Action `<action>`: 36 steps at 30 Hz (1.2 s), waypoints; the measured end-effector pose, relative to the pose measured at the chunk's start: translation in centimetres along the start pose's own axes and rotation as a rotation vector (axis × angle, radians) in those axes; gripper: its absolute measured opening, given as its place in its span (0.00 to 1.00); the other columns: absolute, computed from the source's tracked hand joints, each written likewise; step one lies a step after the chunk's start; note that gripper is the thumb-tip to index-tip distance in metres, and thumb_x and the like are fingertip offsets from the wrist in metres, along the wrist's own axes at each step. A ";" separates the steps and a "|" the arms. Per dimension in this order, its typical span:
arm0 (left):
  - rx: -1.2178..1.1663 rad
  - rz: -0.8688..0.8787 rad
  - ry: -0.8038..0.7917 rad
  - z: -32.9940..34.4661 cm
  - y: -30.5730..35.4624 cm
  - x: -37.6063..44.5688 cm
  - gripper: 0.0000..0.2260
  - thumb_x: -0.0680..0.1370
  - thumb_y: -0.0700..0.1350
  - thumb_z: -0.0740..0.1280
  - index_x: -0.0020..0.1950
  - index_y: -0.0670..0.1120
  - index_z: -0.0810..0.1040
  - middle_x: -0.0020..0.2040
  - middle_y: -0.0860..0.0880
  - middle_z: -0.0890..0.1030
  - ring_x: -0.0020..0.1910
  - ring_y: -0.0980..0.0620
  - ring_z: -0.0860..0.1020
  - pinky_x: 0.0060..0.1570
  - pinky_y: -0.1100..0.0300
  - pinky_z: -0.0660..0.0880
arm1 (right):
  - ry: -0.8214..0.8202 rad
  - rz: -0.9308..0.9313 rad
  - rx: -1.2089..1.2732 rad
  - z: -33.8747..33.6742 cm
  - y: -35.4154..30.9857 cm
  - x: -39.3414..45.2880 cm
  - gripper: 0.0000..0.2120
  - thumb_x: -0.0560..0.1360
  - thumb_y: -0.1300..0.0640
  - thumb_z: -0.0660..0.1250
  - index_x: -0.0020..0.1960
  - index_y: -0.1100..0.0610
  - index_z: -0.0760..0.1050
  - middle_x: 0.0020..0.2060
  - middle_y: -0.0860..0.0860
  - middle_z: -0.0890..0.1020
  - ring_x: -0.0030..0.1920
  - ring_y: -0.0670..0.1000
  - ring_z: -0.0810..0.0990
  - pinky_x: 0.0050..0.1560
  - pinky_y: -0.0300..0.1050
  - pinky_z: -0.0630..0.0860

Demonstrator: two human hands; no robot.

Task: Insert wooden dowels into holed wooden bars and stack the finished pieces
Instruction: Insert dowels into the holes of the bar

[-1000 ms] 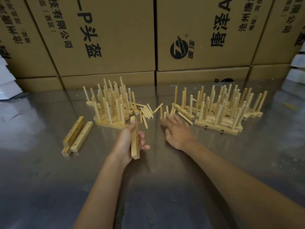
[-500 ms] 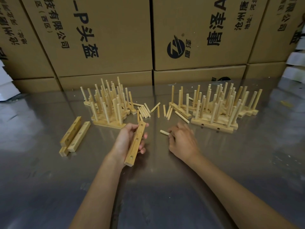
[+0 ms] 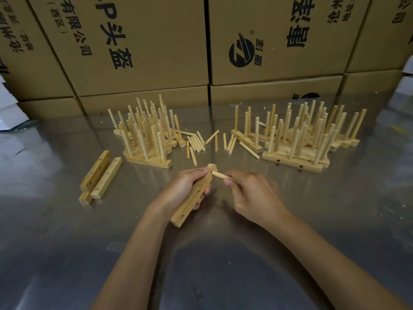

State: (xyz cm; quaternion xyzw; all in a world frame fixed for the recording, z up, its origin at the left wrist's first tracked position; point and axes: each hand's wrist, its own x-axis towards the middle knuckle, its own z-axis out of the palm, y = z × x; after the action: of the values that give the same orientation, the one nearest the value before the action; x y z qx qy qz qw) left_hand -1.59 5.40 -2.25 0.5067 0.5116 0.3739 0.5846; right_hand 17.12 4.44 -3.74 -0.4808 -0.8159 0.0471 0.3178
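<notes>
Two bare forearms, no sleeves, bare hands

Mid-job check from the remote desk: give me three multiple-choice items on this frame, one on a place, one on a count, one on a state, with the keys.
1. Where do the spare bars without dowels lie?
A. left of the left stack
B. between the two stacks
C. on a carton

2. How many dowels does the right hand hold?
A. none
B. one
C. three

3. What state is the bar in the left hand?
A. flat on the table
B. full of dowels
C. gripped, holes empty

Key: 1 A, they rest beside the left stack. 2 B, a single dowel is pinched. 3 C, its visible holes are open.
</notes>
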 end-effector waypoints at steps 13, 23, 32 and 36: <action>0.154 0.064 0.081 0.3 -0.9 0.4 0.15 0.84 0.50 0.58 0.53 0.54 0.85 0.31 0.49 0.76 0.26 0.53 0.72 0.28 0.61 0.68 | -0.193 0.012 -0.339 -1.3 -2.3 1.9 0.08 0.78 0.54 0.60 0.41 0.52 0.69 0.29 0.47 0.68 0.28 0.48 0.63 0.34 0.45 0.58; 0.335 0.065 0.095 0.9 -0.6 0.6 0.14 0.85 0.50 0.58 0.57 0.50 0.83 0.30 0.51 0.76 0.28 0.56 0.73 0.32 0.64 0.70 | -0.304 0.435 0.410 -0.3 0.5 2.3 0.16 0.80 0.54 0.61 0.37 0.57 0.79 0.25 0.47 0.70 0.31 0.49 0.70 0.35 0.44 0.63; 0.293 0.046 0.099 0.8 -0.3 0.6 0.13 0.85 0.49 0.58 0.59 0.50 0.82 0.30 0.50 0.75 0.27 0.56 0.73 0.32 0.63 0.70 | -0.166 0.377 0.280 0.7 -0.2 1.7 0.17 0.80 0.55 0.61 0.33 0.51 0.73 0.25 0.45 0.73 0.30 0.46 0.73 0.28 0.41 0.62; 0.295 0.057 0.103 0.9 -0.2 0.4 0.14 0.85 0.49 0.57 0.58 0.47 0.82 0.32 0.48 0.75 0.27 0.56 0.72 0.31 0.64 0.70 | -0.095 0.283 0.140 0.9 -0.8 1.3 0.11 0.80 0.55 0.60 0.40 0.49 0.74 0.28 0.45 0.73 0.30 0.47 0.72 0.28 0.42 0.60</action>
State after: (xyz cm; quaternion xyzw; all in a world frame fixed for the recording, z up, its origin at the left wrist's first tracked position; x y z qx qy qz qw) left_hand -0.65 5.58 -2.53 0.5817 0.5755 0.3366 0.4660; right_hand 15.61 5.29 -3.51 -0.5646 -0.7490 0.1708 0.3017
